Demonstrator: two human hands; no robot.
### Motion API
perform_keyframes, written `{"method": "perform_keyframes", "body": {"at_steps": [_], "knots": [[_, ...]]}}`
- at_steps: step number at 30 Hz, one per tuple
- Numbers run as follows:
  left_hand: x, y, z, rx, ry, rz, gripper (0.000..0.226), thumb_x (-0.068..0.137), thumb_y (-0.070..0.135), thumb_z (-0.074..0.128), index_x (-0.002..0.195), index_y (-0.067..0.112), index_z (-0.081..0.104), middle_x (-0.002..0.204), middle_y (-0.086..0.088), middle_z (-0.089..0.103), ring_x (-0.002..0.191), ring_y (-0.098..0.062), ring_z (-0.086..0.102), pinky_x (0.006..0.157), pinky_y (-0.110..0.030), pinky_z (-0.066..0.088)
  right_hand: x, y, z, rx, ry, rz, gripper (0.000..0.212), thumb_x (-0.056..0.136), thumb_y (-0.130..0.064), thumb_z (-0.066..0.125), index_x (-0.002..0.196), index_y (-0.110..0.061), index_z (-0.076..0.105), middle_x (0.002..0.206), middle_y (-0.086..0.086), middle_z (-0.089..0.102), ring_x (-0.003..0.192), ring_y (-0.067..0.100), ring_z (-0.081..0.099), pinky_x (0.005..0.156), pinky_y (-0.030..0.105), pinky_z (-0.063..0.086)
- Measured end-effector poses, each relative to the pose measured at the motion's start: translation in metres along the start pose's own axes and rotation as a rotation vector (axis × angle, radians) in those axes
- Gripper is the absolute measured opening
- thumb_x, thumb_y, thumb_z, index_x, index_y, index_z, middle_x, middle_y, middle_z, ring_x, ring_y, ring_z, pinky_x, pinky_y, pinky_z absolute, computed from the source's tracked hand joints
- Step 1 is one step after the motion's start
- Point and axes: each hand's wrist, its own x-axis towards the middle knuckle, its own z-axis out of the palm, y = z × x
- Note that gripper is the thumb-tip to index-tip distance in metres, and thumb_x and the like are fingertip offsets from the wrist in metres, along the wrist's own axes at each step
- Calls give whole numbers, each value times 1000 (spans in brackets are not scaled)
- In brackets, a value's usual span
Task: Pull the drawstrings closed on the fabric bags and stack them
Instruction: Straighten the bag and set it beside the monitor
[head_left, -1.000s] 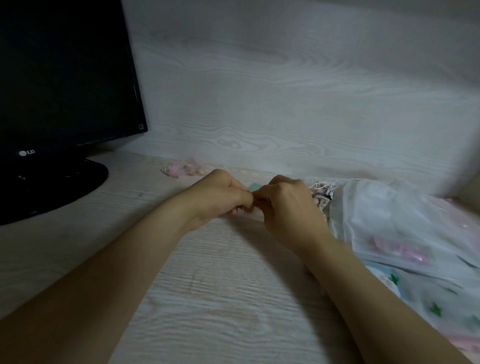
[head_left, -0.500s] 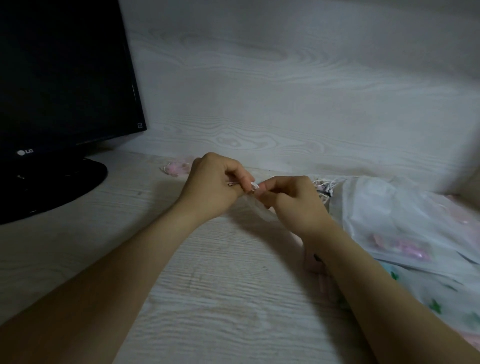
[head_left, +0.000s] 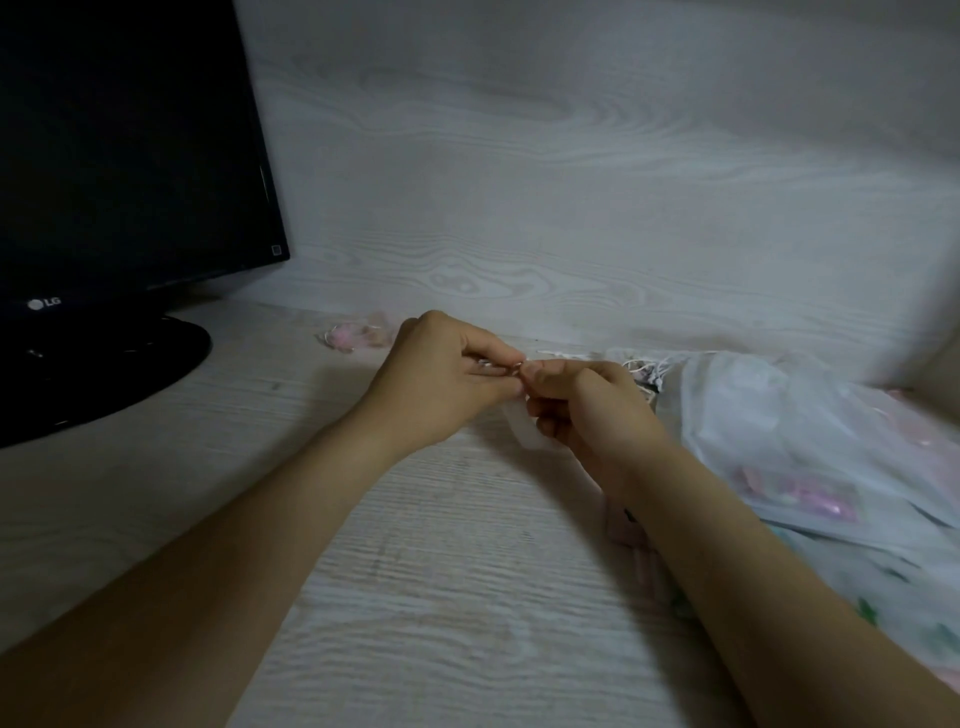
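wall: pale woodgrain panel (head_left: 571, 182) | desk: pale woodgrain (head_left: 441, 597) | left: black monitor (head_left: 119, 156) | light: dim

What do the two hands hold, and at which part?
The left hand and right hand pinch the small translucent white fabric bag at its top, seemingly by its thin drawstrings.

To your left stands a black flat-screen monitor (head_left: 130, 156) on its round black base (head_left: 104, 374), resting on the pale wood-grain surface (head_left: 415, 597); a matching pale wood-grain wall panel (head_left: 571, 182) rises behind.
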Motion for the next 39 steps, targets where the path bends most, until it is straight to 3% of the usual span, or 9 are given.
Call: {"method": "perform_keyframes", "body": {"at_steps": [8, 11, 14, 18, 26, 29, 32, 36, 39], "knots": [[3, -3, 0, 255, 29, 167, 7, 90, 15, 80, 86, 22, 79, 110, 9, 68, 100, -2, 67, 87, -22, 56, 3, 4, 0, -41, 77, -25, 15, 94, -10, 70, 93, 2, 79, 74, 8, 66, 69, 15, 58, 63, 30, 42], [6, -6, -3, 127, -41, -51, 19, 97, 28, 59, 83, 19, 67, 112, 5, 56, 102, -3, 58, 91, -24, 41, 4, 4, 1, -45, 121, -41, 13, 94, -10, 71, 91, 0, 79, 73, 9, 65, 70, 19, 57, 63, 30, 44], [15, 0, -10, -127, 112, -216, 31, 81, 40, 48, 75, 15, 66, 95, -3, 70, 99, -27, 66, 90, -43, 48, 5, 4, -3, -97, 165, -50, 11, 94, -11, 73, 84, -8, 79, 75, 4, 70, 67, 12, 61, 64, 27, 47], [13, 6, -11, -185, 74, -377, 49, 99, 42, 46, 68, 9, 65, 67, -12, 73, 64, -28, 67, 70, -42, 50, 5, 5, -2, -160, 139, -85, 11, 94, -11, 74, 85, -8, 78, 70, 0, 70, 62, 7, 61, 60, 22, 49], [7, 1, -7, -63, -113, -477, 22, 101, 33, 48, 111, 17, 60, 67, -5, 69, 46, -20, 48, 50, -28, 35, 5, 7, 0, -241, 107, -128, 10, 94, -13, 75, 89, -6, 79, 64, -3, 67, 61, 6, 60, 57, 18, 49], [4, 2, -7, -13, -205, -419, 15, 103, 44, 55, 109, 33, 64, 79, 1, 65, 45, -8, 40, 44, -23, 30, 4, 6, -1, -240, 97, -129, 10, 94, -13, 75, 88, -7, 80, 66, 1, 68, 64, 9, 60, 59, 20, 49], [3, 1, -6, 80, -183, -303, 18, 105, 39, 61, 108, 23, 68, 88, -1, 68, 39, 4, 46, 38, -12, 33, 4, 6, -1, -264, 97, -135, 9, 92, -14, 77, 87, -8, 81, 67, 2, 69, 62, 8, 60, 58, 20, 49], [7, -2, -10, 99, -103, -334, 17, 107, 25, 54, 99, 17, 67, 86, 1, 72, 47, 3, 51, 42, -14, 38, 3, 6, -1, -266, 88, -150, 7, 89, -15, 80, 88, -8, 82, 72, 9, 72, 64, 12, 59, 60, 22, 50], [11, -3, -12, 153, -35, -348, 26, 95, 20, 52, 74, 12, 66, 68, 1, 68, 69, -19, 59, 63, -33, 43, 0, 3, -1, -213, 46, -175, 5, 86, -13, 82, 88, -8, 83, 73, 9, 73, 65, 13, 59, 62, 23, 51]]}}
